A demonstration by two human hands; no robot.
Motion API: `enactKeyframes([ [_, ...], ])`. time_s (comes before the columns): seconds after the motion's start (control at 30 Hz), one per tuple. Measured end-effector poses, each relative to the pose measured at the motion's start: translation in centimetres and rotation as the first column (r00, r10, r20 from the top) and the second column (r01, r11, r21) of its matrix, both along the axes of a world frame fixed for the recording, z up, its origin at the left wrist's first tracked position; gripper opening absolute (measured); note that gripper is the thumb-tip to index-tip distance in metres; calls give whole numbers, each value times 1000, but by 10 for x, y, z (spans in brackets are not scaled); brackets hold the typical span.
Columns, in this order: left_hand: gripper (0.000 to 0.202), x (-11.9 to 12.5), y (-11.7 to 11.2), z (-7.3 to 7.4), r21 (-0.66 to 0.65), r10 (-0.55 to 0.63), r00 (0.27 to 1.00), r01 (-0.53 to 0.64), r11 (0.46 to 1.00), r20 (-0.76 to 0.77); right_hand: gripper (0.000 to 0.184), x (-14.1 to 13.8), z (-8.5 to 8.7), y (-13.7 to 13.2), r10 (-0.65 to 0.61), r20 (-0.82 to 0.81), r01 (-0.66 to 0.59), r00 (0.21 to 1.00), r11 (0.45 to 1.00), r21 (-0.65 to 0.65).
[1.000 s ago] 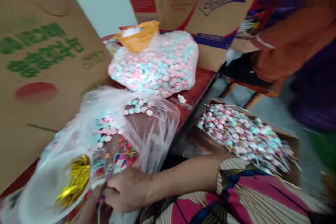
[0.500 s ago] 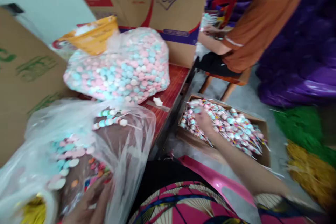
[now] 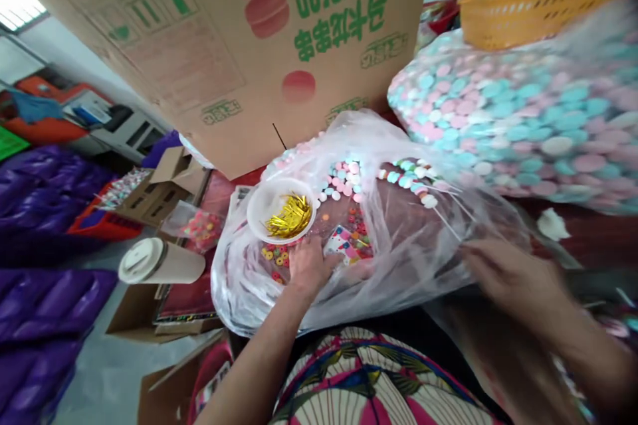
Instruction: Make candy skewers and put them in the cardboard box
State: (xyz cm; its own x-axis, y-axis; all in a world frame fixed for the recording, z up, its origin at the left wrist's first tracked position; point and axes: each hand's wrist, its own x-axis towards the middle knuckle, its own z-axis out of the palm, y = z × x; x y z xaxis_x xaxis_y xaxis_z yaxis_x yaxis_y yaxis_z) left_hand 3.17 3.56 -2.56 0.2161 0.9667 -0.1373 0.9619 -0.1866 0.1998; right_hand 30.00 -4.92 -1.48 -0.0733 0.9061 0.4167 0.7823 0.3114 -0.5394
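**Hands at the open candy bag**

I see my left hand (image 3: 309, 265) resting flat, holding nothing, among loose candies (image 3: 343, 176) inside the clear bag (image 3: 399, 259) at the bench's near edge. My right hand (image 3: 503, 272) presses the bag's wall, fingers spread. Next, I judge, picking pieces needs a fine pinch.

From my feed the scene is evenly bright, with daylight coming in at a window (image 3: 17, 3) in the top left corner that blows out to white, and I see only soft, faint shadows. My right hand (image 3: 513, 275) is smeared by motion blur, and the big candy bag (image 3: 523, 113) at the right edge is soft too. The wide lens bends the cardboard box (image 3: 224, 40) and stretches everything near the borders, while glare whitens the folds of the clear plastic bag (image 3: 399, 239).
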Motion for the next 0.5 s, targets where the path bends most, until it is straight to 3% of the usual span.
enactKeyframes([
  [0.03,31,3,3,-3,-15,-19,1000,19,1000,5,27,-9,-2,10,26,40,-28,999,999,47],
  [0.1,20,3,7,-7,-33,-87,995,89,995,54,27,-37,-9,34,111,114,-108,987,994,-35],
  [0.23,24,-11,5,-6,-3,-190,975,192,981,118,20,-85,-23,67,122,-26,-124,992,988,-90],
  [0.3,25,-16,0,-2,116,-285,952,272,955,116,27,-93,-26,71,143,-103,-151,984,986,-73],
  [0.37,26,-16,-3,2,340,-412,907,362,868,88,41,-96,-26,69,207,-88,-212,974,976,-51],
  [0.43,26,-14,-4,5,543,-492,867,380,749,73,35,-97,-24,67,235,-36,-236,971,971,-30],
  [0.47,26,-13,-4,6,586,-508,855,360,726,104,29,-97,-23,66,238,-26,-238,971,971,-17],
  [0.5,26,-13,-2,6,590,-512,843,333,736,163,25,-98,-21,66,241,-30,-242,970,970,-1],
])
